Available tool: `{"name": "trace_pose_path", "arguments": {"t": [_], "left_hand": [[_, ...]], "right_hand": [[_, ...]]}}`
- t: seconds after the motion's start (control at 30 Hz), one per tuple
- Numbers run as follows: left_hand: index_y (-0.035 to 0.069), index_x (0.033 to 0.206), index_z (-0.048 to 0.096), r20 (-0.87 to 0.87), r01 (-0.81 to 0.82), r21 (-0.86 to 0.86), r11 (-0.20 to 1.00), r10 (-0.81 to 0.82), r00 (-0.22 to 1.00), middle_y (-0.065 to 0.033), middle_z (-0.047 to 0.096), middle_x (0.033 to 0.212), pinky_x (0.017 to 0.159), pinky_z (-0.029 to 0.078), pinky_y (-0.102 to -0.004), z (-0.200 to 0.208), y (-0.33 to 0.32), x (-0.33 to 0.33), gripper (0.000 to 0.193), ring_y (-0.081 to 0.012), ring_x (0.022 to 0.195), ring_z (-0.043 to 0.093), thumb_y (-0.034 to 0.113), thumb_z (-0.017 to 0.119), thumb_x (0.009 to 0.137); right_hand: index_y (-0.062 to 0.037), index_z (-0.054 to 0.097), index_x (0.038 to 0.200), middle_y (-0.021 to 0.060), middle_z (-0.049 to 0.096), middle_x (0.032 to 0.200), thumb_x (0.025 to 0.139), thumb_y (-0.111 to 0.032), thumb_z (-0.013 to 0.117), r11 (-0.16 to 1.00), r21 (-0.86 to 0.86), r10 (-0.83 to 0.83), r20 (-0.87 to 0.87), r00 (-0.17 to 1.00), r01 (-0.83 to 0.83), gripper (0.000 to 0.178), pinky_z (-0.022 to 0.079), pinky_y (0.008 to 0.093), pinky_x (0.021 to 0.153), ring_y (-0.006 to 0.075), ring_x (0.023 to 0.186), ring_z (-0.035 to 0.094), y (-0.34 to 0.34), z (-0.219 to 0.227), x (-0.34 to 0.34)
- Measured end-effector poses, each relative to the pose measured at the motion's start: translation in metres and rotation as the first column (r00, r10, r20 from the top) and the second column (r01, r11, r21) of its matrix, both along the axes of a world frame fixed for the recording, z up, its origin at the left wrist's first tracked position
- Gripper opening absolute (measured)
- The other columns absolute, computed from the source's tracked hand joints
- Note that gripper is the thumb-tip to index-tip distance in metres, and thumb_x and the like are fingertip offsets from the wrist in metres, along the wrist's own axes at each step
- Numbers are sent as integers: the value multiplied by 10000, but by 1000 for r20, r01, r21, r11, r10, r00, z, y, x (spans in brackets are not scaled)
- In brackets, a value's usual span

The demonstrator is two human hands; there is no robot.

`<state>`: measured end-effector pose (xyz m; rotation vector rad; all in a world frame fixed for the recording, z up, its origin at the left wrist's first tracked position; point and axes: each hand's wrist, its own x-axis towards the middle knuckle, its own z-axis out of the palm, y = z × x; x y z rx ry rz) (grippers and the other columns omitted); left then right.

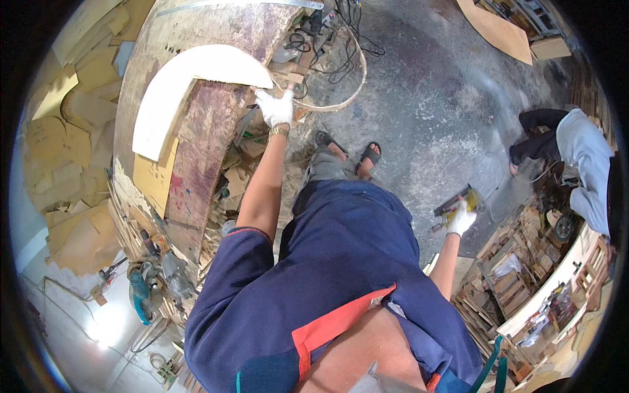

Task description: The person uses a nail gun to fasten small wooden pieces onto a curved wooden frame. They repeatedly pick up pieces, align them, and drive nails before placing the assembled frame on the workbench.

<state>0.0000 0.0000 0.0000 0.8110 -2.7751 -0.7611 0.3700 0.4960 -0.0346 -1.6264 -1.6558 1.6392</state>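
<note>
Head view: left hand (275,108), in white glove, at right tip of bright white, flat, curved board (169,82). Fingers look parted at that tip; can't tell if they pinch it. Board lies on worn brown-purple wooden table (209,124), left far side, overlapping a tan flat sheet (156,177) on its near side. Silver metal ruler (236,5) at table's far edge.

Right hand (462,219), also white-gloved, out over grey floor (426,118) at right, fingers curled round yellow-and-black handheld tool (460,204); individual fingertips unclear. Tool well apart from board.

Black cables (347,39) and a thin pale hoop (359,82) right of table, far side. Teal power tool (139,295) near left. Co-worker in light blue top (583,150) bent over far right, by stacked wood scraps (508,275).
</note>
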Motion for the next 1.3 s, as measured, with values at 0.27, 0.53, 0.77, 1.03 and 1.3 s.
{"name": "trace_pose_path", "arguments": {"t": [0.27, 0.53, 0.77, 1.03, 1.3], "left_hand": [[17, 1641, 115, 35, -14, 86, 996, 11, 999, -313, 657, 1240, 969, 539, -488, -16, -6, -7, 1112, -433, 1124, 670, 274, 784, 791], [23, 1632, 168, -20, 157, 60, 986, -156, 987, -304, 708, 961, 757, 544, -518, -20, -18, 8, 903, -454, 861, 701, 238, 676, 917], [-10, 1626, 139, 109, 267, -59, 962, -259, 960, -261, 676, 738, 616, 515, -513, -20, -26, 7, 852, -438, 676, 671, 224, 630, 970], [-37, 1623, 82, 222, 291, -118, 949, -261, 939, -246, 689, 731, 579, 528, -495, -13, -33, 7, 903, -415, 656, 687, 177, 639, 945], [2, 1641, 58, 206, 225, -113, 968, -198, 958, -204, 633, 644, 523, 483, -471, -5, -32, 13, 866, -406, 562, 630, 149, 587, 971]], "right_hand": [[-26, 735, 1065, 6, 674, 742, 927, -152, 784, 902, 45, 431, -164, 887, -430, 193, 433, 275, 500, 88, 539, 574, -92, 73, -142], [-22, 693, 1205, 40, 761, 998, 925, -89, 768, 770, -1, 638, -40, 769, -638, 297, 488, 259, 530, 77, 597, 607, -148, 107, -183], [33, 627, 1306, 108, 743, 1152, 874, -53, 806, 486, 176, 869, -200, 452, -856, 475, 547, 307, 907, 166, 1048, 693, -155, 101, -248], [-12, 690, 1279, 82, 769, 1172, 879, -174, 842, 69, 118, 925, -379, 19, -991, 458, 561, 314, 899, 119, 1021, 704, -216, 81, -397], [-61, 617, 1347, 96, 738, 1225, 911, -236, 777, -50, -87, 647, -762, 34, -995, 496, 561, 324, 924, 194, 1083, 705, -298, -44, -462]]}}
